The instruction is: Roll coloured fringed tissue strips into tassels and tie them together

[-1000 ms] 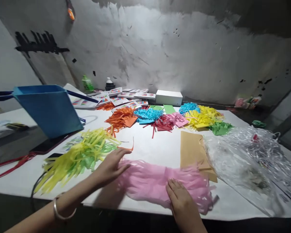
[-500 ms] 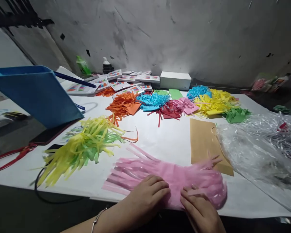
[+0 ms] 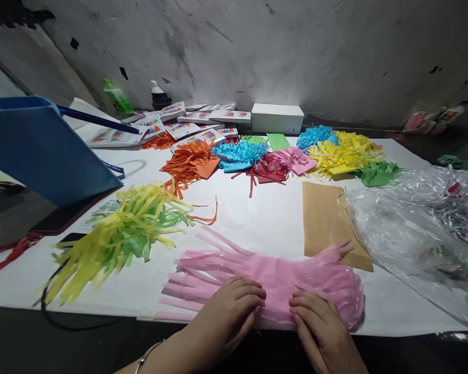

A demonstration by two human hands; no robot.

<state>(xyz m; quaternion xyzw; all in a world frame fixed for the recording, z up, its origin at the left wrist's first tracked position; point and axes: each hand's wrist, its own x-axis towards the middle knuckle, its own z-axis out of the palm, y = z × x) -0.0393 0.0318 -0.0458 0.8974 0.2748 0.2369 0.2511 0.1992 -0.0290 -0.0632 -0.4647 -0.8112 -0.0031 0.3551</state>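
Your left hand [image 3: 234,306] and your right hand [image 3: 322,324] rest at the near edge of the pink fringed paper [image 3: 276,280], at the bottom centre of the frame. Fingers on both are bent and close together, touching the paper on either side of its plain middle band; whether they pinch its edge, I cannot tell. You wear a bracelet [image 3: 148,354] on your left wrist.

The pink fringe spreads to both sides, its strips loose and separate on the left and bunched on the right. Just beyond its right end, your brown sheet [image 3: 329,221] lies partly under the clear plastic [image 3: 393,234] at the right of the frame. Left of centre you have the yellow fringed paper [image 3: 101,239], with green strips [image 3: 134,246] showing beside it. Above centre sit orange [image 3: 191,162], blue [image 3: 237,153], red [image 3: 271,167] and yellow bundles [image 3: 333,158]. Your blue container [image 3: 47,150] leans at the left edge.
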